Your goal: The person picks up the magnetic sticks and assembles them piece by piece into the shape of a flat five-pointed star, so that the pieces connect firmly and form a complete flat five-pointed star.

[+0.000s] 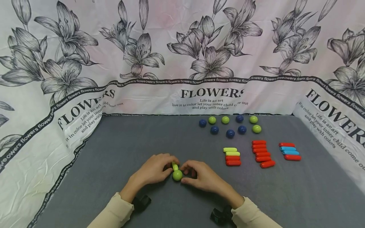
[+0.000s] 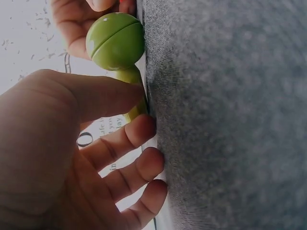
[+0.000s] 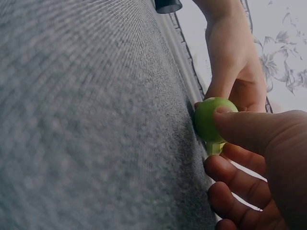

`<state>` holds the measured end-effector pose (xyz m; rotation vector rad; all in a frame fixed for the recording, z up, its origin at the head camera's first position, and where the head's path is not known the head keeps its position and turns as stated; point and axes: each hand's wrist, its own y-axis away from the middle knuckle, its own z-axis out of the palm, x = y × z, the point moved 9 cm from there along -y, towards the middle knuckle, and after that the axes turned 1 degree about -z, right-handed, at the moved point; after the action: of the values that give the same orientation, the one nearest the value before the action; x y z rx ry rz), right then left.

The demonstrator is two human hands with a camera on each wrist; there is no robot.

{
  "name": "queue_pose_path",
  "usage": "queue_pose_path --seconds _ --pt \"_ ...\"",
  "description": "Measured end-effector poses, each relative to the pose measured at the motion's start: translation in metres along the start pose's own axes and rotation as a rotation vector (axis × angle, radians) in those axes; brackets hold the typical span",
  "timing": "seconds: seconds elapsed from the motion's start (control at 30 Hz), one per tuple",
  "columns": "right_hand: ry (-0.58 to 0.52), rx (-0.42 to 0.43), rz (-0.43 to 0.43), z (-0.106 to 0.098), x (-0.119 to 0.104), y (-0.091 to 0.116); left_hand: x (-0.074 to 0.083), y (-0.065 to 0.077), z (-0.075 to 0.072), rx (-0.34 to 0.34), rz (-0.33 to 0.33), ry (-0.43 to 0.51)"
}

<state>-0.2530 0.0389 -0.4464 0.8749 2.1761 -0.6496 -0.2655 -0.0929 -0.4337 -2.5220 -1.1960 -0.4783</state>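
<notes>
A green ball [image 1: 177, 175] with a seam line lies on the grey table, at the near end of a short yellow-green stick [image 1: 175, 166]. The two touch end to end. My left hand [image 1: 155, 168] pinches the stick between thumb and index finger; its other fingers curl loosely near the cloth in the left wrist view. From the right, my right hand [image 1: 203, 176] holds the ball, its thumb [image 3: 240, 120] lying against the ball's side in the right wrist view. Part of the stick is hidden behind fingers.
Several blue balls [image 1: 230, 133] and green balls [image 1: 256, 129] stand at the table's back right. Nearer are a yellow and red stick group [image 1: 233, 158], a column of red sticks [image 1: 262, 154], and a red and blue group [image 1: 290, 152]. A flowered cloth [image 1: 211, 95] hangs behind.
</notes>
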Motion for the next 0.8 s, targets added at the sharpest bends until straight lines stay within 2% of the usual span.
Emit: queue_pose_path --seconds 0.23,0.43,0.7,0.8 --pt "0.016 -0.001 -0.026 0.0005 -0.0002 0.0016 0.0006 0.0008 0.0037 -0.051 -0.008 0.004" --pt "0.02 -0.006 -0.021 0.0005 0.0002 0.0013 -0.0021 0.0009 0.0051 -0.053 -0.029 0.008" --pt "0.005 -0.034 -0.034 0.0003 -0.0011 0.0019 -0.0018 0.0015 0.0039 -0.044 -0.023 0.017" --pt "-0.022 -0.052 -0.014 -0.0007 0.0004 0.002 -0.0012 0.001 0.0034 -0.042 -0.017 0.023"
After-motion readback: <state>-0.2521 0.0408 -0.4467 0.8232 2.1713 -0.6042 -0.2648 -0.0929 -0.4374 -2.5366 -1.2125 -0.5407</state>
